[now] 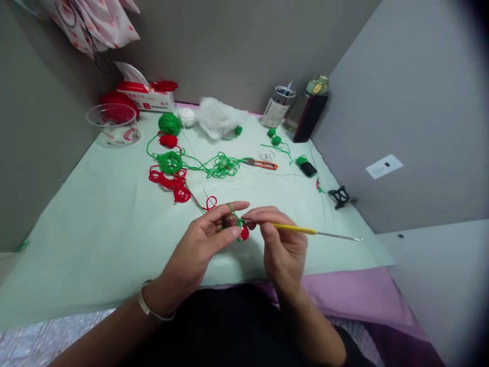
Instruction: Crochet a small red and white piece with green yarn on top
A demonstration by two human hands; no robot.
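Observation:
Pinched between the thumb and fingers of my left hand [202, 239] is a small red and green crochet piece [244, 233], with green yarn running over the raised index finger. My right hand [284, 244] grips a crochet hook [296, 228] by its yellow handle, one metal end pointing right. The hook's other end meets the crochet piece, though the fingers partly hide the tip. Loose red yarn [182, 192] and tangled green yarn [223, 165] lie beyond my left hand, and strands lead from them toward it.
Behind the yarn are a green yarn ball [169, 124], white stuffing [217, 120] and a tissue box [156, 100]. A clear tub [121, 135] stands at left. Orange-handled snips [265, 164] lie mid-table. A pen can [275, 109], phone [310, 120] and black clip [342, 197] are at right.

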